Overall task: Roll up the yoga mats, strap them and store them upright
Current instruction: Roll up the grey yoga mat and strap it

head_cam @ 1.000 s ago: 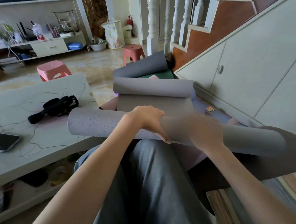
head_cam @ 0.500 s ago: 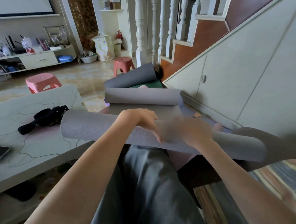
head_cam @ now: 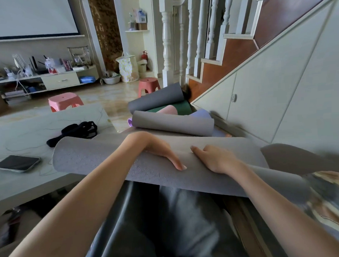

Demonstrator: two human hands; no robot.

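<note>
A grey yoga mat (head_cam: 99, 161) lies partly rolled across my lap, its left end over the table edge. My left hand (head_cam: 158, 148) rests on top of the roll near its middle, fingers straight and pointing down toward me. My right hand (head_cam: 215, 157) lies flat on the roll just to the right, fingers pointing left. Beyond the roll, several more mats lie curled on the floor: a grey one (head_cam: 174, 124), a darker grey one (head_cam: 157, 98), with green (head_cam: 181, 108), pink (head_cam: 168, 109) and lilac (head_cam: 201, 114) ones between. Black straps (head_cam: 76, 131) lie on the table.
A pale low table (head_cam: 20, 175) stands at my left with a phone (head_cam: 17, 163) on it. Two pink stools (head_cam: 65, 101) stand on the floor beyond. A white staircase cabinet wall (head_cam: 281, 102) runs along the right. A patterned rug (head_cam: 325, 198) lies at the lower right.
The view has tilted up. My left hand's fingers have straightened on the roll, and my right hand has settled flat on it; the roll looks wider and looser.
</note>
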